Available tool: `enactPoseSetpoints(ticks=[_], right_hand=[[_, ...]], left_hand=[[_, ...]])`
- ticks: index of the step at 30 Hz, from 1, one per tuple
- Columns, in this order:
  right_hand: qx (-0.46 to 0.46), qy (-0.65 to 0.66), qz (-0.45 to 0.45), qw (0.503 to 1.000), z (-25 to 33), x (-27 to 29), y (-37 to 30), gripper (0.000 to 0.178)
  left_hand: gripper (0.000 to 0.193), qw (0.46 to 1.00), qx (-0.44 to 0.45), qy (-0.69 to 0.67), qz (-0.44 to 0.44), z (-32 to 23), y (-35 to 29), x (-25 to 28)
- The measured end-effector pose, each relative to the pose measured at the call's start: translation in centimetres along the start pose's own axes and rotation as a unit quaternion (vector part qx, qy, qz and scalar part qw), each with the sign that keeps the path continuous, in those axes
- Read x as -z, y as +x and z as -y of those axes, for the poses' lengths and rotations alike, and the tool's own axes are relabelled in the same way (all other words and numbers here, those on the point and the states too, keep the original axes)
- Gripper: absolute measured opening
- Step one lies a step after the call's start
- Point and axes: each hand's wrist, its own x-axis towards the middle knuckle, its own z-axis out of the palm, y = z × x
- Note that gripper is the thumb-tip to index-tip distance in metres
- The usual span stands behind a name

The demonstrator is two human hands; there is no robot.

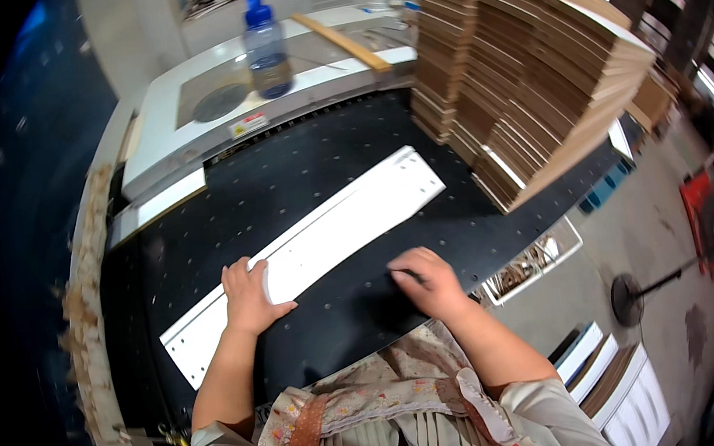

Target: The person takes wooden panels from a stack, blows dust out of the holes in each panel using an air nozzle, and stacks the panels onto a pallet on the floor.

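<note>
A long white board [331, 230] lies at a slant on the black work table [200, 232], with a groove along its far edge and small holes at both ends. My left hand [248, 299] spans the board near its left end, fingers over the far side and thumb at the near edge, holding it. Just off the board's near edge, my right hand [428, 281] is above the table with its fingers curled together. A dark spot shows between thumb and fingers there; whether it is an object or shadow I cannot make out.
A tall stack of brown-edged boards [516, 73] stands at the right. Behind the table, a pale machine top [159, 105] carries a blue-capped bottle [268, 57] and a wooden strip [341, 41]. A white bin [538, 262] with scraps and a floor fan [628, 298] are at the right.
</note>
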Motion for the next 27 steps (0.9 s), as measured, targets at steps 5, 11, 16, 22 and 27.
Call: enactPoseSetpoints(ticks=[5,11,16,22,27], right_hand=[[0.144,-0.191,0.172,0.956,4.9,-7.7,9.0,0.061],[0.102,-0.240,0.339,0.904,7.1,-12.3,11.9,0.049],[0.153,-0.262,0.296,0.906,6.0,-14.0,13.0,0.045],[0.141,-0.301,0.213,0.919,3.9,-14.7,14.3,0.050],[0.105,-0.370,0.206,0.900,5.5,-15.4,13.1,0.054]], left_hand=[[0.080,0.996,-0.020,0.041,-0.082,-0.7,-4.1,2.7],[0.074,0.989,0.065,0.077,-0.106,-1.6,-8.5,3.7],[0.062,0.996,0.064,0.023,-0.064,-2.1,-16.9,6.3],[0.032,0.942,0.253,0.121,-0.185,2.8,-30.5,9.4],[0.048,0.882,0.424,0.143,-0.148,5.8,-33.2,7.0]])
